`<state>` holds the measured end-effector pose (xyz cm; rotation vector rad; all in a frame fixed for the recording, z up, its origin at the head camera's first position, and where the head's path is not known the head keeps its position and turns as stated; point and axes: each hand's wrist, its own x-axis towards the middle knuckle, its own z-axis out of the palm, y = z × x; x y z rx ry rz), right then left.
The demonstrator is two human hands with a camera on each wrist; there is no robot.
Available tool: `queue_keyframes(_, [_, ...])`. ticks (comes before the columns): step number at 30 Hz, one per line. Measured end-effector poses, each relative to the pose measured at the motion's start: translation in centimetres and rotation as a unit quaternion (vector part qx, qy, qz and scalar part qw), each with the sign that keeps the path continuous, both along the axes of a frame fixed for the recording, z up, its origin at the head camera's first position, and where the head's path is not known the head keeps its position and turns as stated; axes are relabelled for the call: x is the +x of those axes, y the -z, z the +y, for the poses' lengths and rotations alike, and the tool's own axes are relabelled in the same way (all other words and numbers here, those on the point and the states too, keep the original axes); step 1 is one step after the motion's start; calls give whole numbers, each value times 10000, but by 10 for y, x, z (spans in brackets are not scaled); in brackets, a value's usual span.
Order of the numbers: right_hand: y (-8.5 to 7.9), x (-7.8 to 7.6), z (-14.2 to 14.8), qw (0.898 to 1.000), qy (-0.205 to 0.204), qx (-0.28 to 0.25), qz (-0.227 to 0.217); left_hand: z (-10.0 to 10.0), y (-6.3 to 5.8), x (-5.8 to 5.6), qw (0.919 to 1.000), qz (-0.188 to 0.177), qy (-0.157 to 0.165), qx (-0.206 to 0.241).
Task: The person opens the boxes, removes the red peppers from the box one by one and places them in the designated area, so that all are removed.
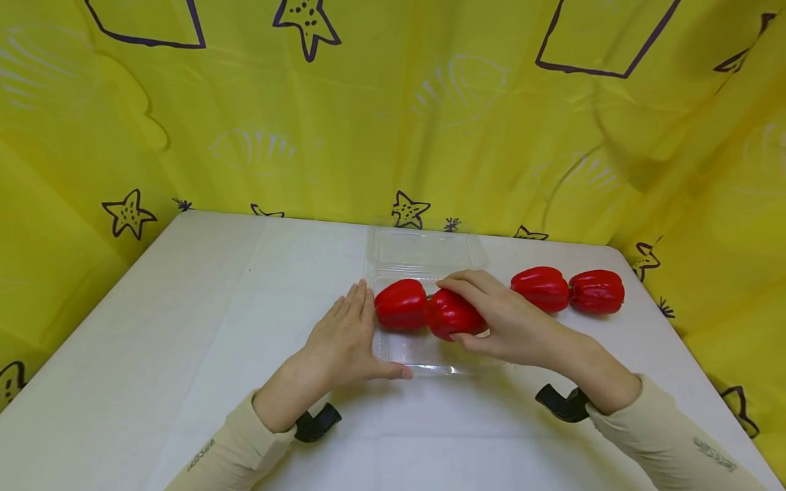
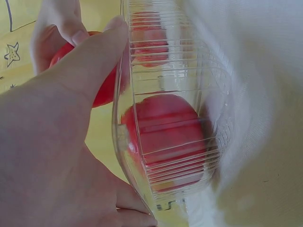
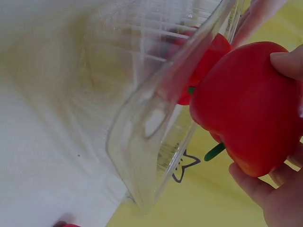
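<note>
A clear plastic clamshell box (image 1: pixel 417 353) lies with its lid (image 1: pixel 430 249) folded back. My left hand (image 1: pixel 341 341) rests against the box's left side, fingers straight and thumb spread along the front edge. Inside, at the left end, sits a red bell pepper (image 1: pixel 400 304), seen through the ribbed wall in the left wrist view (image 2: pixel 165 137). My right hand (image 1: pixel 506 317) grips another red bell pepper (image 3: pixel 251 104) between thumb and fingers. That pepper is held at the box's rim, over its right part, and a green stem (image 3: pixel 215 152) shows beneath it.
Two more red bell peppers, a nearer one (image 1: pixel 540 289) and a farther one (image 1: pixel 597 292), lie side by side on the white table (image 1: pixel 184 327) right of the box. A yellow patterned curtain (image 1: pixel 368 136) hangs behind and along both sides.
</note>
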<state>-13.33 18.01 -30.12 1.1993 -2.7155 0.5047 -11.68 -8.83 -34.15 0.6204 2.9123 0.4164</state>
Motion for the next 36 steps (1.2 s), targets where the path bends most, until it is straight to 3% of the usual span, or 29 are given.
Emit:
queue_keyframes(9, [-4,0,9,9992,83,81,373,-1,1,0,10000,-17,-25,13])
queue_keyframes(36, [-11,8,47,9932,661,247,921,0,0,1,10000,-4,-14,-32])
